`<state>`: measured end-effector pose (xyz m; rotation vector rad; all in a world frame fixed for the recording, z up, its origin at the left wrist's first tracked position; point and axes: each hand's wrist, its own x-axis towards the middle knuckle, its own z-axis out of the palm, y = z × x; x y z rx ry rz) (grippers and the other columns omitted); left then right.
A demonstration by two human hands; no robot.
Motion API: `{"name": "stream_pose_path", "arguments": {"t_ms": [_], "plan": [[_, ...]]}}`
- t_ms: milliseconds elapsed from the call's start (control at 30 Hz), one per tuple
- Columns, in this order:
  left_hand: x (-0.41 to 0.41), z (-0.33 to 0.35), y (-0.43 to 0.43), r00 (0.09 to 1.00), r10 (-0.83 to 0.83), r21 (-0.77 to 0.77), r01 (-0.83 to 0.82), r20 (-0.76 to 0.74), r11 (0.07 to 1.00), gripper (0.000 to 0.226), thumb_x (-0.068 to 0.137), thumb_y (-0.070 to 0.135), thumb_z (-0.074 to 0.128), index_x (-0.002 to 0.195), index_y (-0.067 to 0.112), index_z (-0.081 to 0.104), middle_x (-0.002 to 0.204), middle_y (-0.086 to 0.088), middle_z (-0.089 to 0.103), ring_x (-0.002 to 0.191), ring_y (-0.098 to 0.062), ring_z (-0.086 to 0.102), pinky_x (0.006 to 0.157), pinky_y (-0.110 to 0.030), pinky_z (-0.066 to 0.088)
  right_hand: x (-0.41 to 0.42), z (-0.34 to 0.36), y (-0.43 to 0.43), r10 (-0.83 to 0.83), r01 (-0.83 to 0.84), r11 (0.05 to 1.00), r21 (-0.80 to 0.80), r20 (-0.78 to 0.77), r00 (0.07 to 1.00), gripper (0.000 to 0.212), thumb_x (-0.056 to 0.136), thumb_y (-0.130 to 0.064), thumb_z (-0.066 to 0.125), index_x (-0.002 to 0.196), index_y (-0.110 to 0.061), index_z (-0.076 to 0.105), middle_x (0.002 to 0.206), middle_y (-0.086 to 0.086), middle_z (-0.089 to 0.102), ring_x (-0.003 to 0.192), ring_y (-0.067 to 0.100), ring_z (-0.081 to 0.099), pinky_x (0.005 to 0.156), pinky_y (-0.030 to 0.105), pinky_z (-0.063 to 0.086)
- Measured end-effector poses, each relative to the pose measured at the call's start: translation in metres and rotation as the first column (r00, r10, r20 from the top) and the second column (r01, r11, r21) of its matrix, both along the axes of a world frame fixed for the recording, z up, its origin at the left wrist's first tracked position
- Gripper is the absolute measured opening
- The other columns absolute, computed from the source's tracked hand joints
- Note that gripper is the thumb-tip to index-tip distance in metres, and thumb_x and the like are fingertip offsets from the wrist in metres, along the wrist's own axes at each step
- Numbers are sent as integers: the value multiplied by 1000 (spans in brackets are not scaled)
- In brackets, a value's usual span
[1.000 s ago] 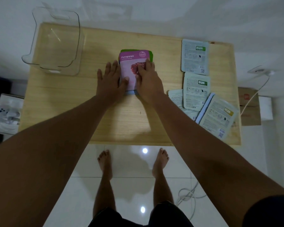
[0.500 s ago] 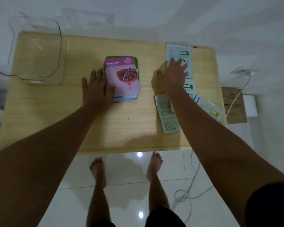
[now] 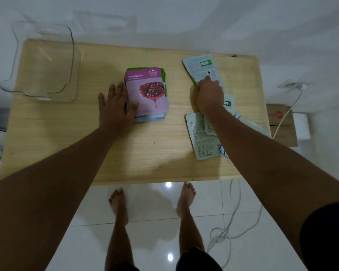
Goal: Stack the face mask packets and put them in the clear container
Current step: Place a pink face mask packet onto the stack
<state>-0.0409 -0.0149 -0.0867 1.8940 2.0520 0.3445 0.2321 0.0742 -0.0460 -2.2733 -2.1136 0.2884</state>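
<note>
A stack of face mask packets [image 3: 147,92], topped by a pink pomegranate packet, lies at the table's middle. My left hand [image 3: 115,106] rests flat against the stack's left edge, thumb on the top packet. My right hand [image 3: 208,94] pinches the lower edge of a pale packet with a green label [image 3: 201,68], which is tilted and partly lifted. More pale packets [image 3: 202,137] lie overlapped under my right forearm. The clear container [image 3: 41,61] stands empty at the table's far left corner.
The wooden table [image 3: 86,145] stands against a white wall. A cardboard box [image 3: 282,122] and a white cable [image 3: 231,227] lie on the tiled floor to the right. My bare feet stand below the table's near edge.
My right hand left the stack, moved right and took hold of the far green-label packet, tilting it up. The left hand stayed at the stack.
</note>
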Motion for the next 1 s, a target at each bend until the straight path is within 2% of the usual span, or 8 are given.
{"name": "stream_pose_path", "arguments": {"t_ms": [200, 367, 467, 533, 733, 800, 900, 1000], "plan": [[-1, 0, 1, 1000, -11, -15, 11, 17, 1000, 71, 95, 54, 26, 155, 15, 22, 164, -5, 19, 152, -26, 9, 120, -54, 0, 2, -2, -11, 3, 6, 998, 58, -151, 989, 32, 97, -39, 51, 105, -10, 61, 99, 16, 64, 93, 32, 61, 79, 43, 56], [-2, 3, 2, 999, -18, -29, 19, 34, 999, 70, 96, 52, 28, 155, 15, 21, 164, -7, 18, 152, -27, 8, 119, -54, 0, -5, 8, -12, 10, 26, 991, 130, -273, 962, 21, 102, -27, 42, 103, -10, 54, 95, 12, 67, 78, 26, 62, 65, 36, 53], [-2, 4, 2, 1000, -28, -49, 29, 14, 998, 70, 97, 51, 29, 156, 14, 19, 164, -8, 17, 152, -28, 8, 119, -55, 1, -21, 33, -14, 88, 94, 945, 312, -523, 848, 18, 101, -18, 44, 99, -2, 51, 80, 9, 63, 63, 17, 58, 54, 27, 42], [-1, 5, 2, 1000, -31, -57, 30, -5, 998, 71, 97, 51, 29, 156, 13, 19, 164, -8, 17, 152, -28, 7, 119, -55, 1, -35, 46, -21, 129, 193, 888, 418, -629, 766, 16, 99, -11, 50, 92, 3, 53, 69, -1, 56, 53, -1, 48, 48, 10, 33], [-3, 5, 3, 999, -40, -73, 40, -1, 997, 72, 95, 51, 24, 156, 13, 19, 164, -8, 16, 152, -28, 7, 119, -55, 0, -79, 37, -48, -15, 375, 897, 233, -832, 554, 10, 96, -12, 57, 87, -6, 54, 71, -14, 53, 63, -5, 51, 53, 6, 38], [-3, 6, 3, 999, -37, -75, 38, 19, 996, 69, 96, 47, 22, 156, 12, 20, 164, -8, 17, 152, -28, 7, 118, -56, 1, -86, 28, -56, -63, 353, 920, 173, -821, 567, 12, 95, -14, 58, 87, -6, 56, 73, -6, 59, 63, 2, 55, 54, 11, 41], [-2, 7, 2, 999, -21, -64, 23, 43, 998, 65, 98, 43, 20, 155, 12, 20, 164, -6, 17, 152, -27, 7, 118, -55, 1, -87, 17, -65, -25, 219, 957, 190, -697, 717, 14, 93, -21, 59, 100, -9, 63, 87, 7, 72, 79, 24, 68, 66, 36, 55], [-1, 6, 2, 998, 1, -51, 3, 69, 999, 63, 101, 43, 21, 155, 11, 18, 164, -5, 16, 153, -25, 6, 119, -55, -1, -89, 11, -71, 93, 25, 979, 203, -550, 830, 29, 93, -18, 54, 121, -10, 58, 100, 15, 72, 89, 35, 68, 74, 41, 56]]}}
